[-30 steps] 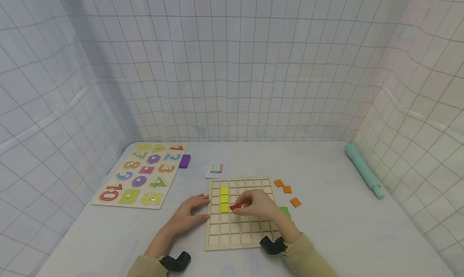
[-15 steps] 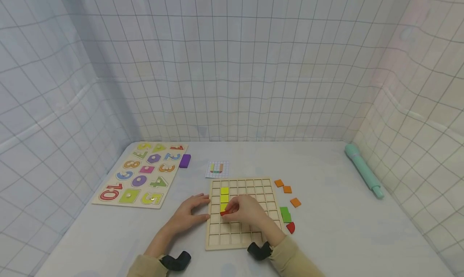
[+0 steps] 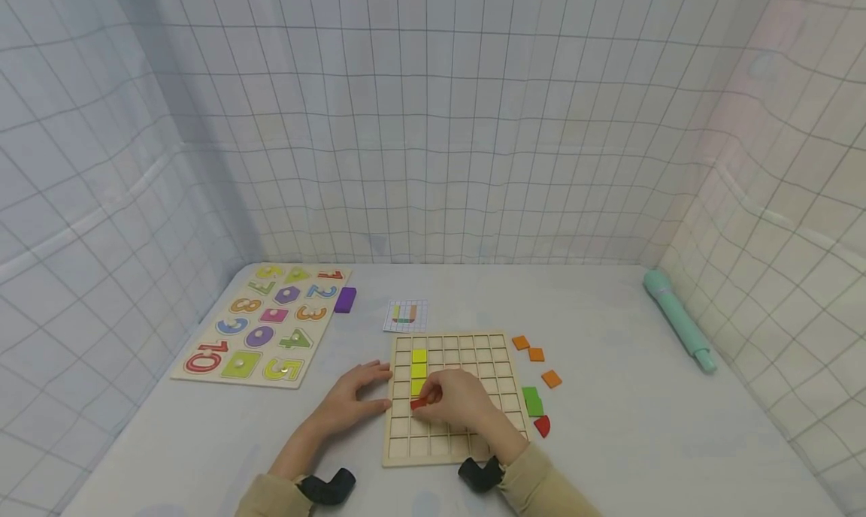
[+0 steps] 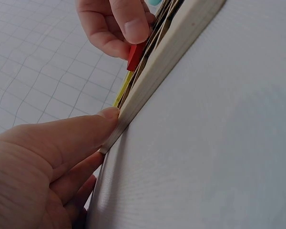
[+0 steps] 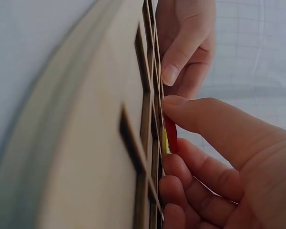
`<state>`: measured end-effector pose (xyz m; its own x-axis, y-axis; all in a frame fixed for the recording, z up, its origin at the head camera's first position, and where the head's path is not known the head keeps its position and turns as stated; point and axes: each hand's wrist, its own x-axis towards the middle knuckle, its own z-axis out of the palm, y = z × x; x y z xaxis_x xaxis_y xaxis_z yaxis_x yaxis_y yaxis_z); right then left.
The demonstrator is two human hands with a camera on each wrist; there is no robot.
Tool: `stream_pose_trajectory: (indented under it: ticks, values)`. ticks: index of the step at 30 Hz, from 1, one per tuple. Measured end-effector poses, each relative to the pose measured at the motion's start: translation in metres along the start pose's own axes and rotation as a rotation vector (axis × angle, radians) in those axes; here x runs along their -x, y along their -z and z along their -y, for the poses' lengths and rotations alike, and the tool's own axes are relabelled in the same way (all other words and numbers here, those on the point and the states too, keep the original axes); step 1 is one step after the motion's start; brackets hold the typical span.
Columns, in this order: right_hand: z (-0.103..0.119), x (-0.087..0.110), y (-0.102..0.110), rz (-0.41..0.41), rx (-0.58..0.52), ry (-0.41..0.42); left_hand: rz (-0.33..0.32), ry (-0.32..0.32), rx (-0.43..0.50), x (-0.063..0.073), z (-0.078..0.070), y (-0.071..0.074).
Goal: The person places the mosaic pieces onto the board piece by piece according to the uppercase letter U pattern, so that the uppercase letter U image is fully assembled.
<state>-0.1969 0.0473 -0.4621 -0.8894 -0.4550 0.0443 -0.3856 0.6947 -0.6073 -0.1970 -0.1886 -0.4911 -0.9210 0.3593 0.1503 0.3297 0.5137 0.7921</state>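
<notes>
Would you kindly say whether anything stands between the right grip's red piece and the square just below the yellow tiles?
Nothing visible does: in the head view, the right grip holds the red piece there, beside the lowest yellow tile, though the grip partly blocks the view.

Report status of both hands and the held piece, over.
Right hand pinching red piece at grid board. Left hand touching its left edge. No obstruction visible.

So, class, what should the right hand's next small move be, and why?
Probably press the red piece flat into the grid board, just below the yellow tiles: the right hand pinches it there, it does not look seated yet, and the left hand touches the grid board's edge, which should help steady it.
</notes>
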Motion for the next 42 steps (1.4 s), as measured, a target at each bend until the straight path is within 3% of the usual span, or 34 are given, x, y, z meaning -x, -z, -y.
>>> stream_pose_trajectory:
  ticks: [10,32,42]
  values:
    - [0.0032,0.0028,0.0009,-0.018,0.016,0.015,-0.002,-0.029,0.009,-0.0004,0.0024,-0.0005]
    - [0.0004,0.0024,-0.0006,-0.035,0.001,0.028,-0.008,-0.026,0.021,-0.0002,0.0012,-0.0002]
    - [-0.0015,0.0013,0.0036,0.029,-0.044,-0.005,-0.002,-0.014,0.014,-0.0001,0.0008,-0.0004]
